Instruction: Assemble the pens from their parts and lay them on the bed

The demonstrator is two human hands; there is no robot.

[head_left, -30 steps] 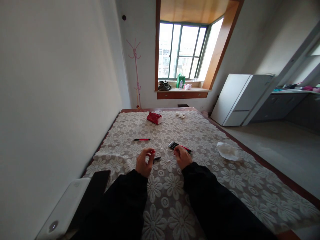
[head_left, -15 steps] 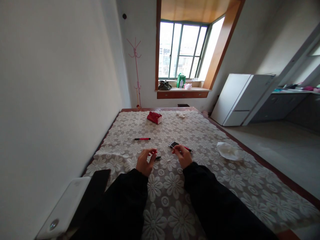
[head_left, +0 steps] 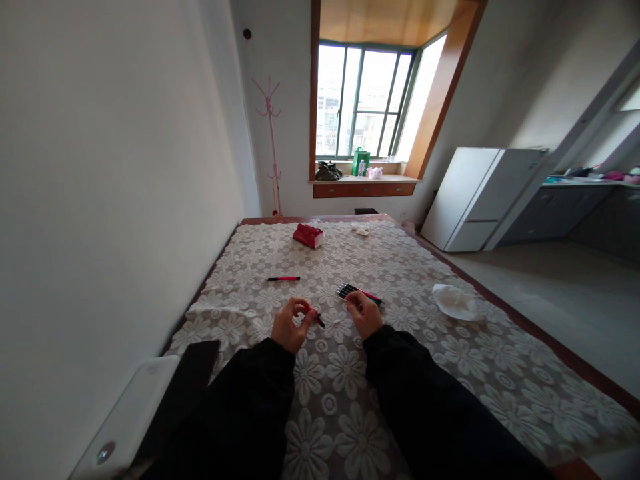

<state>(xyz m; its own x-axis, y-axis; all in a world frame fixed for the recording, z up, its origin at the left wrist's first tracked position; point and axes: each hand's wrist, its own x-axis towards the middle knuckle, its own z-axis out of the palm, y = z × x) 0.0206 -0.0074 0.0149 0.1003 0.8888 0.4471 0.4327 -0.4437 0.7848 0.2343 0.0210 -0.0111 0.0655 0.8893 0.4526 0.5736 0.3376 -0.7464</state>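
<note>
My left hand [head_left: 291, 325] pinches a red and black pen [head_left: 320, 321] between thumb and fingertips. Its dark end points down to the right, close above the cloth, and the rest is hidden by my fingers. Across from it, my right hand [head_left: 367, 316] has thumb and forefinger pressed together; I cannot make out whether something small is between them. Just beyond that hand lie several black and red pens [head_left: 344, 289] side by side, partly covered by it. One more red and black pen [head_left: 284, 279] lies alone farther off to the left.
A floral cloth [head_left: 330, 373] covers the table. On it are a red tissue pack [head_left: 308, 236], crumpled white tissue [head_left: 360, 231] and a white plastic bag or wrapper [head_left: 456, 301]. At left are a dark flat object [head_left: 180, 390] and a white device [head_left: 127, 413], beside the wall.
The pen in my left hand has turned, its dark tip now pointing down to the right. My right hand has shifted very slightly; the pens on the cloth stay put.
</note>
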